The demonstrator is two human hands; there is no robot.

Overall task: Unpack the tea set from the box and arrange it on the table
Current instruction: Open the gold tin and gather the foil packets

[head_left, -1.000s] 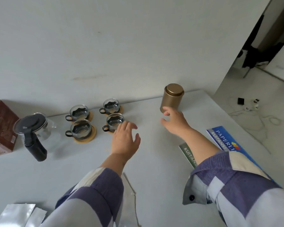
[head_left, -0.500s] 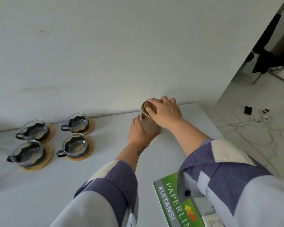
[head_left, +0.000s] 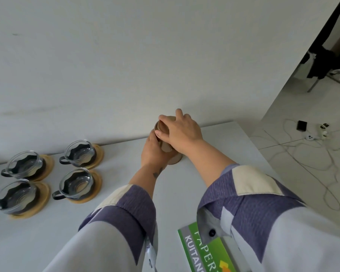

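At the desk's far edge, both my hands grip the tin: left hand fingers round the body, right hand fingers on the lid. Smooth metal, probably slippery.

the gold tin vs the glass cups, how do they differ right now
The gold tin is opaque metal; the glass cups are clear with dark handles. The tin stands straight on the table, while each cup sits on a round wooden coaster. The left hand and right hand grip the tin; the cups stand untouched. All are upright on the same table.
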